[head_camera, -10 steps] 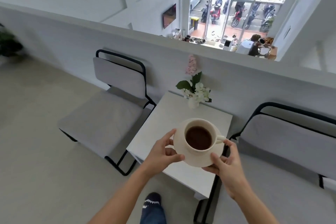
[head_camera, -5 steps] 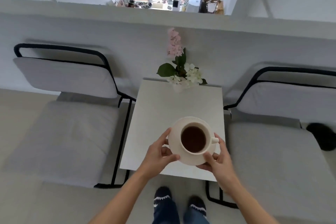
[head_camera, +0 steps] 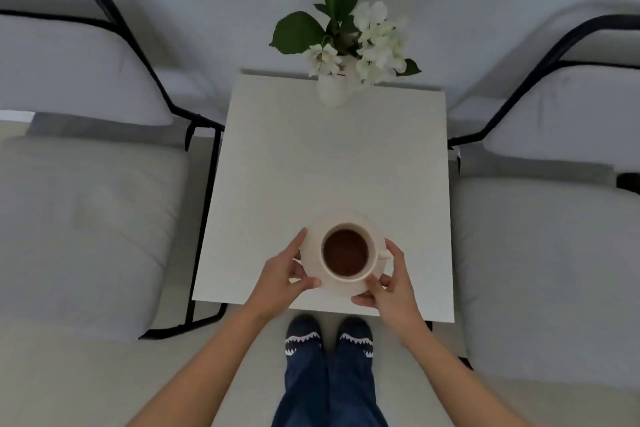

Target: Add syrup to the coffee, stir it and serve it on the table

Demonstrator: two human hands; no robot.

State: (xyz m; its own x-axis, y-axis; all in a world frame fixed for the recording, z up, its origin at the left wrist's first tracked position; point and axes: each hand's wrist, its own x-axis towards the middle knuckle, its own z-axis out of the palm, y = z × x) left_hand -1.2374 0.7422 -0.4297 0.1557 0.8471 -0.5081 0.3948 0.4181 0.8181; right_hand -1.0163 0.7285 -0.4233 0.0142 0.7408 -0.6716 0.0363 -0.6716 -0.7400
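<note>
1. Over the near edge of the square white tabletop (head_camera: 329,163), my left hand (head_camera: 281,274) and right hand (head_camera: 389,282) pinch the round cream saucer (head_camera: 343,288) under the cream cup of dark coffee (head_camera: 346,252).
2. Tilting it could slop coffee over the rim.
3. Set too close to the edge, it might tip off.
</note>
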